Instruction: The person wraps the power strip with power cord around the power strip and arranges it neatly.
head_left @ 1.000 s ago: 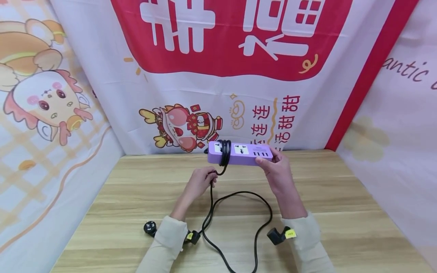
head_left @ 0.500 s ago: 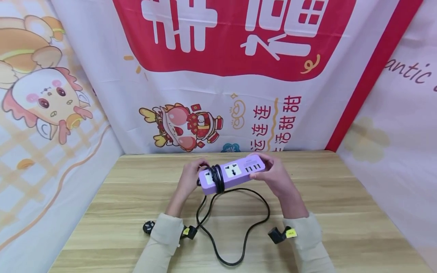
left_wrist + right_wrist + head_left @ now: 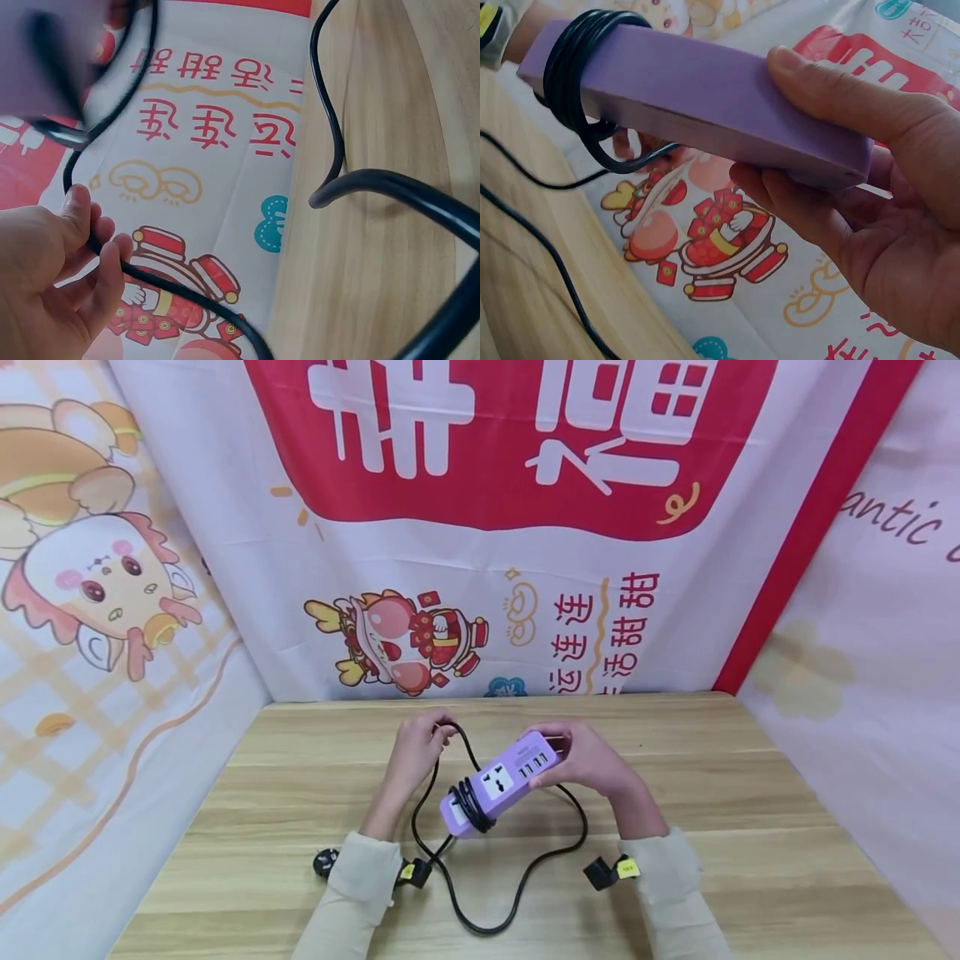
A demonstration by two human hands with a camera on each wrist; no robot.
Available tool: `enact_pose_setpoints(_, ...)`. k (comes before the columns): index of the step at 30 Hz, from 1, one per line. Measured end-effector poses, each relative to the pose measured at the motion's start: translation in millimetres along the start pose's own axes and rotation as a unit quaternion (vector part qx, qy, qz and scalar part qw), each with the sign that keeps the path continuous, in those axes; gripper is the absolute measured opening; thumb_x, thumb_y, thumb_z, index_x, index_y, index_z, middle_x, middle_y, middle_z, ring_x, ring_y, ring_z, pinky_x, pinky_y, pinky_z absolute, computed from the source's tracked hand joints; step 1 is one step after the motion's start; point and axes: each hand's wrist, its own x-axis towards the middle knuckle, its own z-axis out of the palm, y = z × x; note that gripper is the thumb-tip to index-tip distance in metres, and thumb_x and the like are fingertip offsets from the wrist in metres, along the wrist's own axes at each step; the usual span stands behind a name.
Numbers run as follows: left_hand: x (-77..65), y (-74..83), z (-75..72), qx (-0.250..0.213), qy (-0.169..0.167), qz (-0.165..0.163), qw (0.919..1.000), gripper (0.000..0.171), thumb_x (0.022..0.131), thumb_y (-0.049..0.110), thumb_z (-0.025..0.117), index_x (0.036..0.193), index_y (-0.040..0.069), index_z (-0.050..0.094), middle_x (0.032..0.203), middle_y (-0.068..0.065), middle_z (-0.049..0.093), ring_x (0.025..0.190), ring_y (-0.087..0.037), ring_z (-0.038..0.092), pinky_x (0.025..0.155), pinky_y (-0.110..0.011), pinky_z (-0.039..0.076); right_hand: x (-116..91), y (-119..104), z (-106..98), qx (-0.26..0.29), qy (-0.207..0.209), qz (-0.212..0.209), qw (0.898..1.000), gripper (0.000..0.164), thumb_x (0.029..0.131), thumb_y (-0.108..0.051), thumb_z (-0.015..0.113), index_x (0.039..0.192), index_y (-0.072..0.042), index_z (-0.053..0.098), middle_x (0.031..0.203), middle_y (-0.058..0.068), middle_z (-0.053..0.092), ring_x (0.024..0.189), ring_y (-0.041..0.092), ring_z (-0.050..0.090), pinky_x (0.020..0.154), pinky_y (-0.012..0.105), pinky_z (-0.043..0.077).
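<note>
A purple power strip (image 3: 507, 789) with white sockets and a row of USB ports hangs tilted above the table, its left end lower. My right hand (image 3: 588, 758) grips its upper right end, thumb on one side and fingers on the other, as the right wrist view shows. Several turns of black cord (image 3: 568, 79) are wound round the strip's other end. Up and to the left of the strip, my left hand (image 3: 417, 750) pinches the loose cord (image 3: 184, 291) between thumb and fingers. The rest of the cord loops on the table, and the black plug (image 3: 326, 862) lies by the left sleeve.
The wooden table (image 3: 750, 827) is bounded by a printed cloth (image 3: 225, 568) at the back and more cloth at both sides. Black wrist-camera mounts (image 3: 600, 872) sit at both cuffs, close to the cord loop.
The strip has come down and nearer, tilting its left end lower. My left hand has risen and moved slightly left with the cord. The cord loop on the table has shifted.
</note>
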Motion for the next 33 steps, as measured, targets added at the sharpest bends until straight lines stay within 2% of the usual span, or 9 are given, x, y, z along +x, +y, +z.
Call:
enact_pose_setpoints(4,0.1,3.4,-1.5,0.029,0.019,0.024,0.9991,0.008,0.094,0.008,0.067,0.088,0.01,0.071,0.075,-0.004,0.069,0.065,-0.013,0.06,0.063,-0.029,0.051,0.6,7.6,-0.8,-0.023,0.011,0.012,1.0,0.053,0.069,-0.017,0.092,0.117,-0.014,0.069,0.105,0.009,0.07,0.092,0.027,0.066,0.077,0.033,0.058)
enact_pose_setpoints(9,-0.9,10.7,-5.8,0.039,0.04,0.042,0.9976,0.006,0.092,0.01,0.069,0.087,0.009,0.072,0.072,-0.003,0.068,0.063,-0.012,0.057,0.061,-0.029,0.048,-1.7,11.5,-3.0,-0.025,0.039,0.041,0.998,0.055,0.069,-0.019,0.092,0.118,-0.013,0.069,0.105,0.01,0.071,0.092,0.025,0.066,0.076,0.034,0.057)
enact_pose_setpoints(14,-3.2,22.9,-10.4,0.04,0.046,0.059,0.9964,0.007,0.092,0.013,0.07,0.088,0.009,0.072,0.074,-0.002,0.068,0.064,-0.012,0.056,0.062,-0.028,0.048,-1.7,11.2,-3.4,-0.033,0.048,0.052,0.997,0.055,0.068,-0.022,0.093,0.118,-0.015,0.069,0.105,0.008,0.071,0.092,0.024,0.067,0.078,0.036,0.057)
enact_pose_setpoints(19,-5.1,32.5,-11.7,0.05,0.051,0.084,0.9939,0.009,0.091,0.017,0.071,0.089,0.008,0.072,0.076,-0.003,0.07,0.065,-0.011,0.057,0.063,-0.029,0.051,-0.2,12.6,-3.7,-0.056,0.079,0.072,0.993,0.059,0.067,-0.028,0.093,0.12,-0.017,0.069,0.106,0.006,0.072,0.094,0.024,0.066,0.081,0.037,0.056)
enact_pose_setpoints(25,-7.3,40.7,-9.4,0.042,0.039,0.108,0.9925,0.005,0.091,0.011,0.071,0.091,0.006,0.072,0.08,-0.006,0.073,0.069,-0.014,0.063,0.065,-0.031,0.055,3.4,17.5,-3.7,-0.064,0.138,0.106,0.983,0.067,0.068,-0.026,0.092,0.128,-0.014,0.065,0.112,0.009,0.071,0.098,0.025,0.067,0.08,0.034,0.057)
enact_pose_setpoints(33,-10.8,48.1,-6.0,0.006,0.011,0.105,0.9944,0.01,0.094,0.005,0.067,0.101,0.001,0.073,0.088,-0.01,0.074,0.073,-0.014,0.065,0.062,-0.024,0.055,6.2,18.9,-2.6,-0.075,0.217,0.101,0.968,0.067,0.072,-0.021,0.091,0.131,-0.013,0.062,0.122,0.013,0.068,0.108,0.03,0.067,0.085,0.039,0.059)
